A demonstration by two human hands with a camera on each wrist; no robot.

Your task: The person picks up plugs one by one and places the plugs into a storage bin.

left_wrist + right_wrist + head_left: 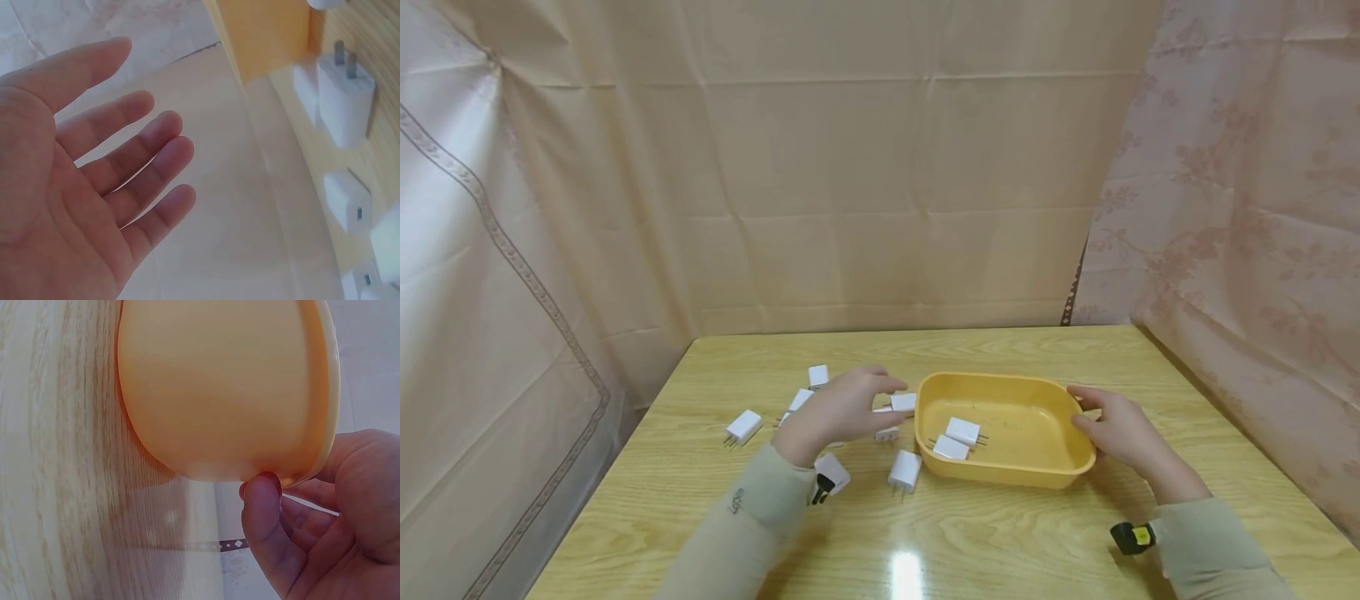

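Note:
A yellow plastic basin [1000, 475] stands on the table with two white charger plugs [962, 431] inside, near its left end. My right hand [1123, 429] holds the basin's right end, thumb and fingertips at the rim. In the right wrist view its thumb [262, 500] lies against the basin's outer wall, the other fingertips partly hidden behind it. My left hand [842, 412] hovers over the loose charger plugs left of the basin, fingers spread and palm bare in the left wrist view. A charger plug [347, 100] with two metal prongs shows beyond its fingers.
Several white charger plugs lie scattered on the wooden table [1000, 550], including one at the left [745, 427] and another plug [905, 470] by the basin's near left corner. Beige cloth [880, 208] hangs behind, with patterned cloth [1262, 250] along the right.

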